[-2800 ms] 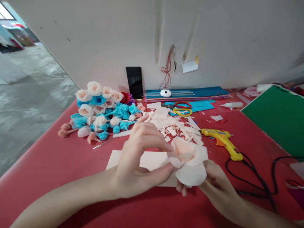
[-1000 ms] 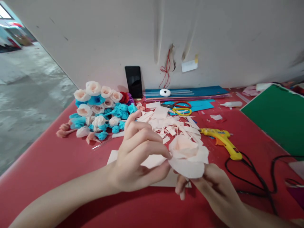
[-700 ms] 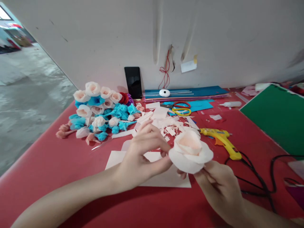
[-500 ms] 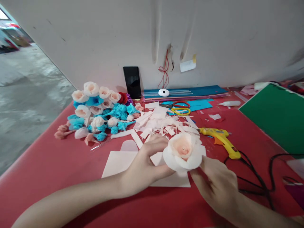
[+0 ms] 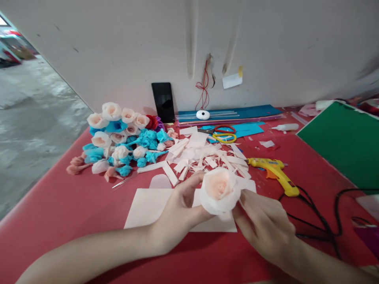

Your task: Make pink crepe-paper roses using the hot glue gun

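Note:
A pale cream paper rose with a peach-tinted centre is held between my two hands above the table. My left hand grips it from the left, the thumb under the outer petals and the fingers partly hidden behind the bloom. On the right side, my right hand pinches at the lower edge of the flower, its fingers curled. Beneath them lie cream paper sheets on the red table. Paper strips and scraps are heaped just beyond.
Several finished paper flowers are piled at the left. A yellow glue gun with a black cord lies to the right, near a green board. Behind are scissors, a white bottle and a phone against the wall.
The rose has tilted slightly and shifted a little to the left, its outer petals now standing closer around the centre. Both hands keep hold of it.

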`<action>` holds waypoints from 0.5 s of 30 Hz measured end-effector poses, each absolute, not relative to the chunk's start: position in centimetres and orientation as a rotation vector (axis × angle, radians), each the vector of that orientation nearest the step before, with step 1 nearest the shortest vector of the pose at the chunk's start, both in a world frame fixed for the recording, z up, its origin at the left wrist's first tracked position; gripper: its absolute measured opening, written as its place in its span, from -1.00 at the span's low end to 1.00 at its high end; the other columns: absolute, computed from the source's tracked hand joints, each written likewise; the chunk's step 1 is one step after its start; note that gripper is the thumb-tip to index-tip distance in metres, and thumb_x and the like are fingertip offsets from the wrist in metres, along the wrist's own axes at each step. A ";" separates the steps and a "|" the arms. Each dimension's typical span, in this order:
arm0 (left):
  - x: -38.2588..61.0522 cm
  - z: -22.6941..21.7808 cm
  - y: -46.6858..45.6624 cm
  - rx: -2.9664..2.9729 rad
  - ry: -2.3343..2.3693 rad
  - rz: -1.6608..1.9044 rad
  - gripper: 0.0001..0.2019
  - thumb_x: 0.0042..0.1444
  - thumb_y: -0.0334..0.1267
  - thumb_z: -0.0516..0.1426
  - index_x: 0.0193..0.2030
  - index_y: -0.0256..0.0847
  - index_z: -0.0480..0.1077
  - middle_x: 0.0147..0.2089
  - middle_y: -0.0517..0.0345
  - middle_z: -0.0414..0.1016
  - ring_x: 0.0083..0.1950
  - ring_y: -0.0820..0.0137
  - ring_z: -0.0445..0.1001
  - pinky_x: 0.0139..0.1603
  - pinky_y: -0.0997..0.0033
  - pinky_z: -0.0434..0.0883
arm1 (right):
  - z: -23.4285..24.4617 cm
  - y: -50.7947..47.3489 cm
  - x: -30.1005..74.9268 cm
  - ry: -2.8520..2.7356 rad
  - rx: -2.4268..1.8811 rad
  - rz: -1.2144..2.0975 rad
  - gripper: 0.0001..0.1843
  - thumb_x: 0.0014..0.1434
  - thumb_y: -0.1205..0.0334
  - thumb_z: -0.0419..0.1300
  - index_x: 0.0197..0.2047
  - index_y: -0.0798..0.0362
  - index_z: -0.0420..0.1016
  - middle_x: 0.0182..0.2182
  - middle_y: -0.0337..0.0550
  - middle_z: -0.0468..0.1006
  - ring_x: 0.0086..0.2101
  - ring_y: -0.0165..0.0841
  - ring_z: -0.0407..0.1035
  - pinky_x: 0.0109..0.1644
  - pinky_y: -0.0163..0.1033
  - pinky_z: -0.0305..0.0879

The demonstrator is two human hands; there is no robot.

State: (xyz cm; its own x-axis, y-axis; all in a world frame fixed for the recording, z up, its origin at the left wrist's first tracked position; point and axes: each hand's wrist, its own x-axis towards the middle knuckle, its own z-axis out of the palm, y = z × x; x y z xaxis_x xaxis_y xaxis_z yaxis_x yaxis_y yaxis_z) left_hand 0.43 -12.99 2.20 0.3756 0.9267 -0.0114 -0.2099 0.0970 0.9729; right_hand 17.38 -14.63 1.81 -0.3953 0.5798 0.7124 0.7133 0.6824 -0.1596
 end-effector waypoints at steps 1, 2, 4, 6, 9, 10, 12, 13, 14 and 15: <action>0.4 2.1 -13.0 1.137 0.793 0.992 -0.70 -0.08 -0.34 0.23 -0.14 -0.13 0.39 -0.10 0.15 0.49 -0.02 0.32 0.41 -0.04 0.41 0.35 | 1.8 -14.6 17.4 -2.117 -0.990 -0.218 -0.57 0.13 0.48 0.01 0.09 0.15 0.13 -0.62 -0.25 0.40 -0.63 -0.38 0.28 -0.56 -0.29 0.17; 0.4 2.1 -13.0 1.122 0.794 0.993 -0.68 -0.09 -0.36 0.24 -0.14 -0.13 0.38 -0.09 0.15 0.49 -0.02 0.32 0.41 -0.04 0.42 0.35 | 1.9 -14.6 17.4 -2.117 -0.990 -0.222 -0.57 0.13 0.48 0.00 0.08 0.15 0.14 -0.62 -0.25 0.40 -0.63 -0.38 0.28 -0.56 -0.29 0.17; 0.4 2.0 -13.0 1.109 0.794 0.999 -0.67 -0.10 -0.37 0.24 -0.14 -0.12 0.38 -0.10 0.15 0.49 -0.01 0.33 0.41 -0.06 0.45 0.36 | 1.9 -14.5 17.3 -2.115 -0.992 -0.245 -0.60 0.13 0.49 -0.01 0.06 0.17 0.16 -0.63 -0.25 0.39 -0.64 -0.39 0.27 -0.58 -0.29 0.17; 0.4 1.9 -13.0 1.110 0.783 1.017 -0.68 -0.10 -0.37 0.24 -0.14 -0.11 0.38 -0.12 0.16 0.50 -0.03 0.34 0.42 -0.09 0.47 0.38 | 1.8 -14.4 17.3 -2.115 -0.989 -0.277 -0.66 0.14 0.49 -0.02 0.01 0.21 0.19 -0.63 -0.25 0.39 -0.63 -0.40 0.28 -0.58 -0.30 0.17; 0.5 1.9 -12.9 1.129 0.789 1.031 -0.68 -0.10 -0.37 0.24 -0.15 -0.11 0.38 -0.14 0.16 0.50 -0.05 0.35 0.43 -0.11 0.48 0.40 | 1.7 -14.4 17.3 -2.144 -0.992 -0.285 -0.73 0.17 0.48 -0.05 -0.04 0.25 0.22 -0.63 -0.24 0.39 -0.62 -0.42 0.30 -0.56 -0.32 0.19; 0.6 1.9 -12.9 1.148 0.800 1.029 -0.68 -0.11 -0.37 0.25 -0.16 -0.12 0.38 -0.15 0.15 0.50 -0.06 0.35 0.44 -0.12 0.47 0.41 | 1.7 -14.4 17.2 -2.159 -0.997 -0.277 -0.75 0.18 0.47 -0.06 -0.06 0.25 0.23 -0.63 -0.24 0.39 -0.62 -0.43 0.30 -0.57 -0.32 0.19; 0.7 1.9 -12.9 1.184 0.827 1.023 -0.69 -0.13 -0.37 0.26 -0.19 -0.12 0.37 -0.18 0.16 0.49 -0.11 0.35 0.45 -0.15 0.47 0.43 | 1.7 -14.4 17.2 -2.192 -1.018 -0.254 -0.79 0.20 0.45 -0.08 -0.11 0.24 0.26 -0.63 -0.25 0.39 -0.63 -0.44 0.30 -0.59 -0.34 0.17; 0.7 2.0 -13.0 1.198 0.833 1.021 -0.68 -0.15 -0.37 0.27 -0.20 -0.11 0.36 -0.21 0.18 0.48 -0.14 0.37 0.46 -0.17 0.47 0.44 | 1.7 -14.4 17.1 -2.206 -1.026 -0.246 -0.80 0.20 0.44 -0.09 -0.14 0.23 0.28 -0.64 -0.25 0.39 -0.64 -0.45 0.30 -0.59 -0.34 0.16; 0.7 2.0 -13.0 1.208 0.834 1.025 -0.66 -0.16 -0.38 0.27 -0.20 -0.10 0.35 -0.23 0.20 0.47 -0.18 0.39 0.46 -0.19 0.49 0.44 | 1.7 -14.3 17.1 -2.215 -1.033 -0.243 -0.80 0.21 0.43 -0.10 -0.18 0.22 0.30 -0.64 -0.24 0.39 -0.64 -0.45 0.30 -0.60 -0.35 0.16; 0.8 2.1 -13.0 1.217 0.832 1.030 -0.64 -0.18 -0.38 0.28 -0.20 -0.08 0.33 -0.24 0.21 0.47 -0.20 0.41 0.46 -0.21 0.50 0.45 | 1.7 -14.3 17.0 -2.222 -1.042 -0.241 -0.79 0.21 0.43 -0.11 -0.21 0.21 0.32 -0.64 -0.24 0.39 -0.64 -0.45 0.30 -0.60 -0.35 0.16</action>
